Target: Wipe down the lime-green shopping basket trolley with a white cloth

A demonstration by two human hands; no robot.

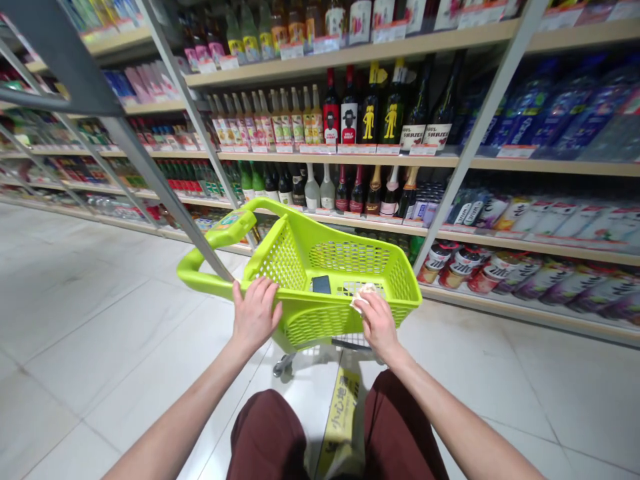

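A lime-green plastic shopping cart [330,317] stands in front of me, its handle [203,270] to the left. My left hand [256,313] is closed over the near rim, close to the handle end, with fingers curled over the edge. Farther right, my right hand [379,323] grips a crumpled white cloth [366,293] and presses it at the same rim. A small dark rectangular object [321,285] lies on the basket floor. Past my left hand, a grey metal pole [165,187] slants down from the upper left to the cart.
Shelves of bottles [300,120] rise behind the cart, with packaged drinks [565,273] on the right. White floor tiles [100,320] spread around. A yellow sign strip [343,407] lies between my knees. A caster wheel [283,365] shows under the cart.
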